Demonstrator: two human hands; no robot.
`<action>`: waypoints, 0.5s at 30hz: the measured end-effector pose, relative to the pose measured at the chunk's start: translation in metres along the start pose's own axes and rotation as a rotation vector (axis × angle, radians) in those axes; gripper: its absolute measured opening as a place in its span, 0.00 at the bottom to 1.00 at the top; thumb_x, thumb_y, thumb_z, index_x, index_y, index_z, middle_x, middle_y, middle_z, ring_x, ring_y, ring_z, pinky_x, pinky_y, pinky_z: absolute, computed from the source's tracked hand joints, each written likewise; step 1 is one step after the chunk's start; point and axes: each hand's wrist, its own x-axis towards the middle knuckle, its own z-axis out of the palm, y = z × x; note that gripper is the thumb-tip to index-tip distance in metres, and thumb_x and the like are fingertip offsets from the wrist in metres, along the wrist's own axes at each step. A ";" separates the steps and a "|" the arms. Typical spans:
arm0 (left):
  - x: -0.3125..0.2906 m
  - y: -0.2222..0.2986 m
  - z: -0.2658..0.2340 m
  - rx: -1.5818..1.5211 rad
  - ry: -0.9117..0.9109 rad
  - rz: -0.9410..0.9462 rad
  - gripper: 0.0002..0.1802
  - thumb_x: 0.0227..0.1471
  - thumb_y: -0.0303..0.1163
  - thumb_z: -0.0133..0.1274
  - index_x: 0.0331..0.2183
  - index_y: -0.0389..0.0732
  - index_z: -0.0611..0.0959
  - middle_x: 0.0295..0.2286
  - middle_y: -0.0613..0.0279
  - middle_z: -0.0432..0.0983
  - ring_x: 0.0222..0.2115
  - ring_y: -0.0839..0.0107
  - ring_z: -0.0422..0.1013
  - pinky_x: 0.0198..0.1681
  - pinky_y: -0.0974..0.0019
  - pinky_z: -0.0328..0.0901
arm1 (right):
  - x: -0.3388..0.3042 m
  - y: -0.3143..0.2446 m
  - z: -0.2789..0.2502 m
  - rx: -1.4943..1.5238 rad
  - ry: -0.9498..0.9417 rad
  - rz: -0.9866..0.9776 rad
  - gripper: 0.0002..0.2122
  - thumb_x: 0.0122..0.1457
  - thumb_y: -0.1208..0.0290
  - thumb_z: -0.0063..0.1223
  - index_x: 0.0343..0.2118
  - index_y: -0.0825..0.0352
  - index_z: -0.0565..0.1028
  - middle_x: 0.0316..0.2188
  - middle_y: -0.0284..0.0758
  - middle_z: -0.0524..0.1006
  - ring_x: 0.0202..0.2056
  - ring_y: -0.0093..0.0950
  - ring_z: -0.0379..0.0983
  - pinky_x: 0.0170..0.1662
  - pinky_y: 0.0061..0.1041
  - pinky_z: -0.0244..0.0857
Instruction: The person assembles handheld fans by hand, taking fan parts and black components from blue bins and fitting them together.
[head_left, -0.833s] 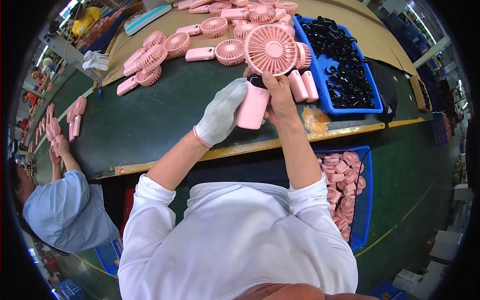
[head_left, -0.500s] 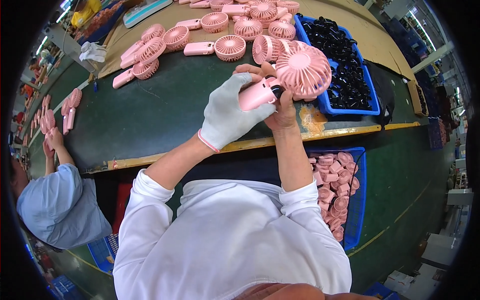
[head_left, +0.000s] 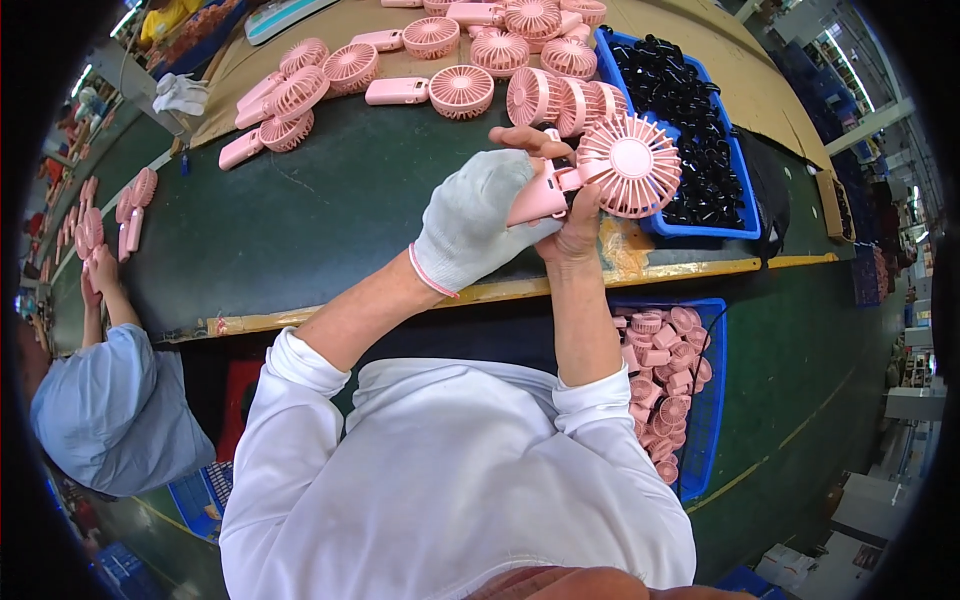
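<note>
A pink handheld fan (head_left: 632, 160) is held above the table's front part, its round grille turned up and to the right. My left hand (head_left: 472, 212), in a pale grey glove, is closed round the fan's handle. My bare right hand (head_left: 575, 230) grips the joint between handle and head, its thumb on the near side and fingers spread behind. A dark bit shows at that joint, mostly hidden by the fingers. Beyond my hands, several pink fans (head_left: 461, 92) lie on the table, a few standing on edge just behind the held one.
A blue bin (head_left: 700, 232) of small shiny black parts stands on the right of the green table (head_left: 300, 230). Below the table edge is a blue crate (head_left: 712, 400) of pink fan parts. At left, a co-worker in a blue shirt (head_left: 110, 410) handles pink fans. A white glove (head_left: 181, 95) lies far left.
The fan's head has swung down and right, now more in line with the handle. The black piece at the joint is less visible. Both hands have shifted slightly, still gripping.
</note>
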 end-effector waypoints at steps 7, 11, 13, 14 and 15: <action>0.007 0.001 0.002 -0.077 -0.275 -0.404 0.30 0.35 0.28 0.61 0.45 0.43 0.72 0.38 0.54 0.76 0.34 0.51 0.75 0.34 0.59 0.70 | -0.001 0.005 0.001 -0.130 0.152 -0.071 0.24 0.50 0.53 0.60 0.41 0.69 0.72 0.46 0.46 0.72 0.48 0.34 0.69 0.53 0.32 0.62; 0.009 0.004 0.008 0.042 -0.407 -0.391 0.31 0.38 0.32 0.59 0.47 0.40 0.70 0.35 0.49 0.76 0.30 0.50 0.75 0.30 0.55 0.70 | -0.007 0.003 -0.002 -0.190 0.267 -0.045 0.17 0.49 0.71 0.55 0.43 0.71 0.72 0.46 0.44 0.73 0.47 0.30 0.69 0.53 0.31 0.63; 0.003 -0.002 0.014 0.132 -0.318 -0.259 0.25 0.44 0.34 0.54 0.45 0.40 0.70 0.35 0.51 0.76 0.27 0.51 0.75 0.28 0.56 0.70 | -0.007 0.003 0.006 -0.270 0.354 -0.074 0.16 0.48 0.75 0.52 0.42 0.73 0.74 0.47 0.46 0.73 0.51 0.33 0.67 0.57 0.32 0.57; 0.002 -0.008 0.011 0.111 -0.315 -0.286 0.24 0.43 0.33 0.54 0.45 0.41 0.70 0.34 0.51 0.76 0.28 0.52 0.75 0.28 0.55 0.70 | -0.001 0.008 0.012 -0.294 0.385 -0.089 0.16 0.47 0.76 0.53 0.41 0.72 0.74 0.44 0.42 0.75 0.42 0.26 0.71 0.47 0.25 0.65; 0.004 -0.013 0.005 0.090 -0.343 -0.310 0.24 0.43 0.33 0.54 0.44 0.42 0.71 0.34 0.50 0.76 0.29 0.51 0.75 0.28 0.55 0.70 | 0.000 0.007 0.017 -0.331 0.377 0.019 0.16 0.48 0.76 0.56 0.42 0.71 0.74 0.37 0.35 0.77 0.30 0.17 0.70 0.33 0.16 0.65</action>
